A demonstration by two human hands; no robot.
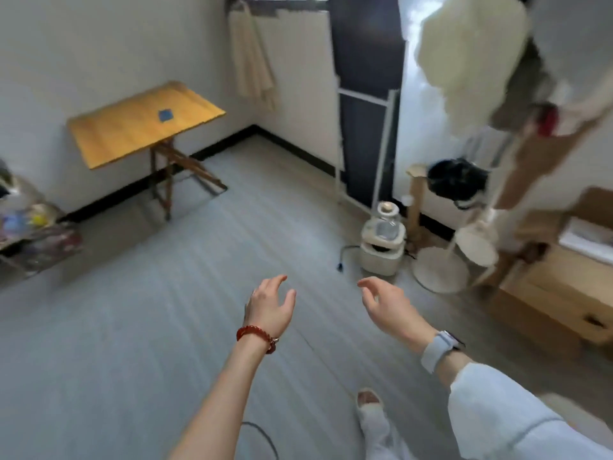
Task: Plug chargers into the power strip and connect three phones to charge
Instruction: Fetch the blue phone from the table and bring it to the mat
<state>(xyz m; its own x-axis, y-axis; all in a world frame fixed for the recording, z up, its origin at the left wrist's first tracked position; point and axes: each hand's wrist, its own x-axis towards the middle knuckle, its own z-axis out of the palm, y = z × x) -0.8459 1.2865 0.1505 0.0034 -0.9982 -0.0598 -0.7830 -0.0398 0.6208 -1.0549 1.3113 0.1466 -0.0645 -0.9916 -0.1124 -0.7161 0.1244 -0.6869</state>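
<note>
My left hand (270, 307), with a red bead bracelet on the wrist, is held out over the grey floor, fingers apart and holding nothing. My right hand (386, 302), with a pale blue watch on the wrist, is beside it, also spread and holding nothing. No power strip, charger or phone shows in this blurred view. A dark cable with a plug (340, 267) lies on the floor beyond my right hand. Part of another thin dark cable (262, 433) curves at the bottom by my left forearm.
A small wooden folding table (132, 127) with a blue square object (165, 115) stands by the left wall. A white appliance (383, 244), fan base (441, 270), black bag and wooden cabinet (564, 293) crowd the right. Cluttered shelf (30, 234) at left.
</note>
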